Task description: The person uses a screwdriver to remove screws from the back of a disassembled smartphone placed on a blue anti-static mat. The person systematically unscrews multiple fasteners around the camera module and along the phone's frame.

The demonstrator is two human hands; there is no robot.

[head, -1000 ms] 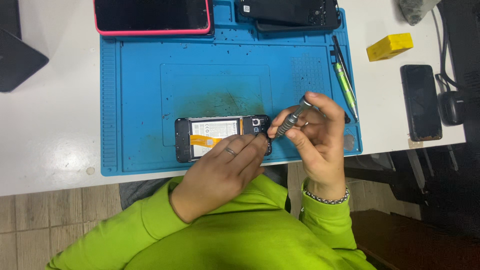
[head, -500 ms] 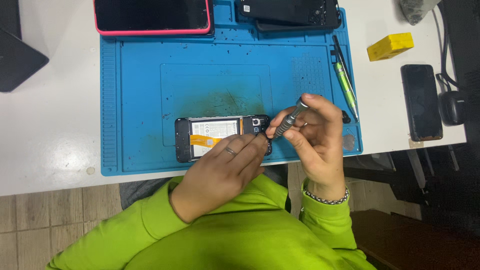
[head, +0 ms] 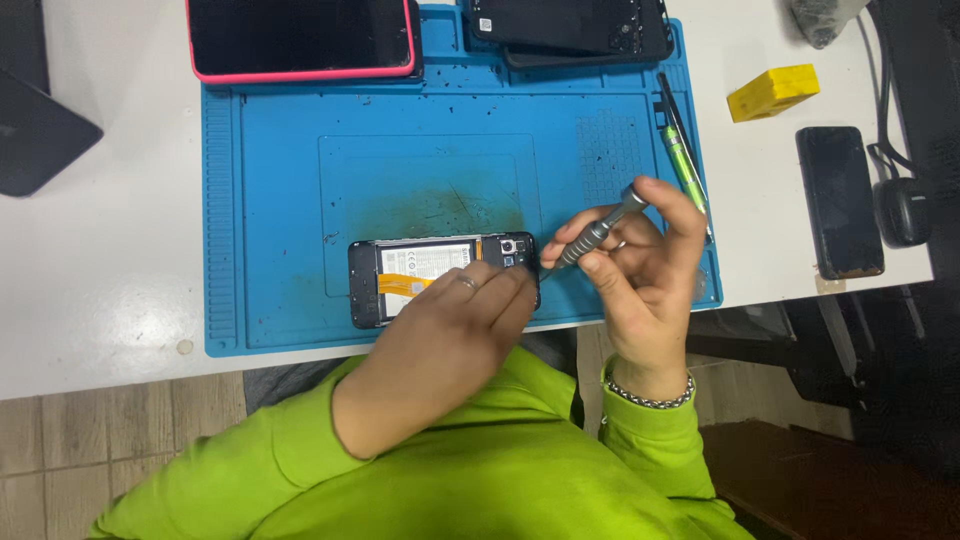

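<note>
Your left hand (head: 450, 320) lies flat on the open phone (head: 440, 275) on the blue mat (head: 280, 180). Your right hand (head: 640, 270) pinches the screwdriver (head: 595, 232) at the phone's top corner. If the tip slips, it could scratch the parts inside.

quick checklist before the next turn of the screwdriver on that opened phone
1. Opened phone lies flat on the blue mat: ok.
2. Left hand presses on the phone to steady it: ok.
3. Right hand has a closed grip on the screwdriver: ok.
4. Screwdriver tip seated in a screw at the camera end: cannot tell, too small.
5. Orange flex cable away from the tip: ok.
6. Green-handled tool lies apart at the mat's right edge: ok.
</note>
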